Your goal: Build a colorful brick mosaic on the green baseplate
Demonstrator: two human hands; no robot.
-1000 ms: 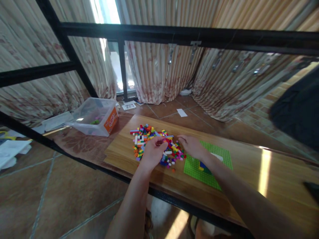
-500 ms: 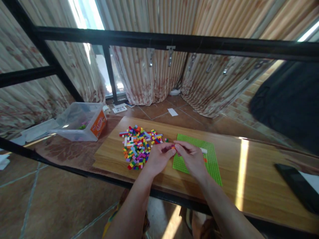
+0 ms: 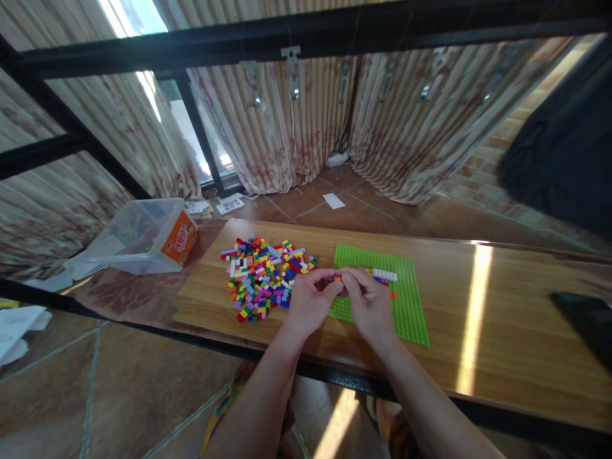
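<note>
Small toy bricks [image 3: 337,277], orange and pinkish, are pinched between the fingertips of both hands; how they join is too small to make out. My left hand [image 3: 310,301] is closed on them from the left, near the brick pile. From the right, my right hand [image 3: 369,303] grips them too, above a green studded baseplate [image 3: 408,312]. Behind my right hand a white brick [image 3: 385,275] lies on the baseplate, with blue and red beside it. An orange brick [image 3: 393,295] sits close by. My hands hide the baseplate's left middle.
Left of my hands spreads a pile of mixed bricks [image 3: 262,280] on the wooden board [image 3: 444,280]. A clear plastic box [image 3: 143,239] with an orange label stands farther left. A dark flat object [image 3: 583,322] lies at the right. A black metal rail [image 3: 335,41] crosses beyond.
The camera view has tilted and shifted slightly. Both hands still hold the small bricks together, and more of the white brick and the blue and red beside it now shows.
</note>
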